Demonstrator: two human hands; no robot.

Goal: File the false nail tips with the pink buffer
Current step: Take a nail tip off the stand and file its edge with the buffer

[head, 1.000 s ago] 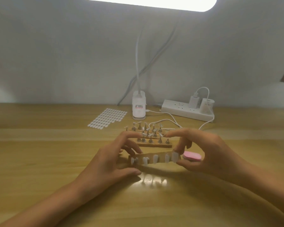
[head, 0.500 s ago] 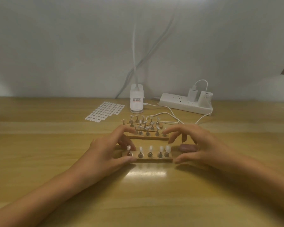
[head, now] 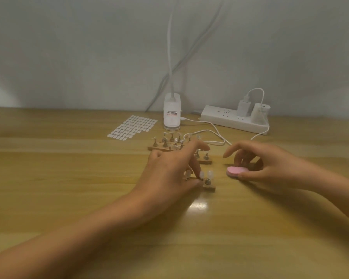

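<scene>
Pink buffer (head: pixel 237 171) lies flat on the desk (head: pixel 69 178), pinched by the right hand (head: pixel 264 166), just right of the nail-tip holder (head: pixel 209 187) gripped by the left hand (head: pixel 169 172).

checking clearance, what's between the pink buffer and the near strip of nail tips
Only bare table in the head view: nothing lies between the pink buffer and the near strip of nail tips.

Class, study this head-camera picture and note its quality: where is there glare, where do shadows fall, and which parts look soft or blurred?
Head view: a bright glare patch sits on the wooden table just in front of the near nail holder; soft shadows fall beneath both forearms; the left hand and right hand look slightly blurred; the false nail tips are soft; the pink buffer stays distinct; the wall is evenly lit.
</scene>
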